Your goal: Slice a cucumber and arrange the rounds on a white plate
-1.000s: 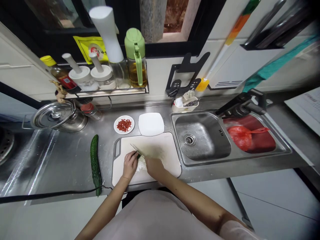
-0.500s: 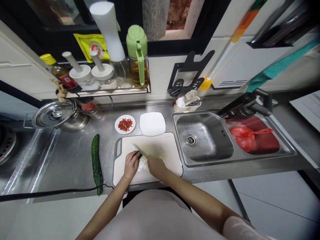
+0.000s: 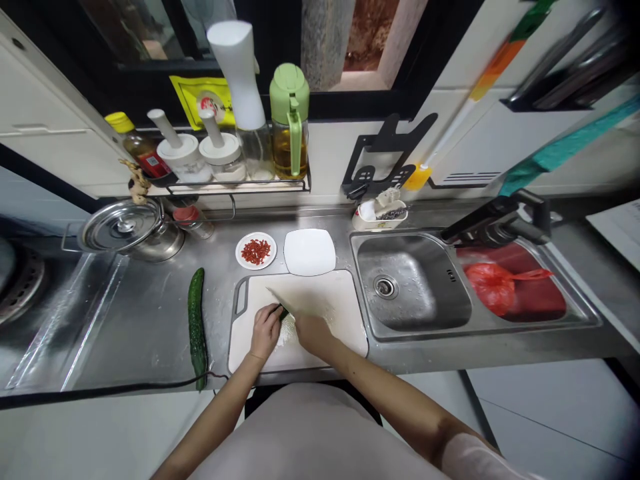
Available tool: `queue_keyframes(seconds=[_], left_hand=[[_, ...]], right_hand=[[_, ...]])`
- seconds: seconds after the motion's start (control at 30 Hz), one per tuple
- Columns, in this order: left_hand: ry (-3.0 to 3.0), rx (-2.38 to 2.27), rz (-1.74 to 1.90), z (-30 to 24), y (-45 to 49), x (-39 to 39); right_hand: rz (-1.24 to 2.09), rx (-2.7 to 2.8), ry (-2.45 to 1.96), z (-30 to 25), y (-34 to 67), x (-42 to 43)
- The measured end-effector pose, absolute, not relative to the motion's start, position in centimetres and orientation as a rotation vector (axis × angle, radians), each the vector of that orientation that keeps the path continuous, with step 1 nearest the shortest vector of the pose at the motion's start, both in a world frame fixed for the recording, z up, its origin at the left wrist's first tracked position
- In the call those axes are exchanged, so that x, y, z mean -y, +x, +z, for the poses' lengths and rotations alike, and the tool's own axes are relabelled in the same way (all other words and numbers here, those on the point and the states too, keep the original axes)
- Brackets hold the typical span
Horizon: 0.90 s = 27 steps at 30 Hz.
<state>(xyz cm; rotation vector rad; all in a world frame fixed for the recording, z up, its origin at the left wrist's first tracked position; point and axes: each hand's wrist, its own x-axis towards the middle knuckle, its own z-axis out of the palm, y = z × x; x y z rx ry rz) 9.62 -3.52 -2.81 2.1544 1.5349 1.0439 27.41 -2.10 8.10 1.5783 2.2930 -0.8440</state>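
Knife (image 3: 276,298) sits gripped in the right hand (image 3: 311,331), while the left hand (image 3: 265,331) curls fingers onto a green vegetable (image 3: 283,313) mid cutting board (image 3: 345,307).

Knife (image 3: 277,300): handle buried in right hand (image 3: 310,331), only the pale blade showing, blurred. Green piece (image 3: 284,313) mostly covered by curled fingers of left hand (image 3: 265,330); shape unreadable. Pale cuttings between hands too small to identify. Burner (image 3: 20,283) and black cable (image 3: 100,387) cut by left edge. Rack (image 3: 565,60) top right blurred. Paper (image 3: 620,223) cropped at right edge.
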Motion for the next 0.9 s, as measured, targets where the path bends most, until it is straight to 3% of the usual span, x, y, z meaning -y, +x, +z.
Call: queue_keyframes(seconds=[0.9], left_hand=[[2.159, -1.529, 1.067, -2.9, 9.8, 3.3]], right_hand=[[-0.809, -2.253, 1.609, 7.2, 26.2, 1.2]])
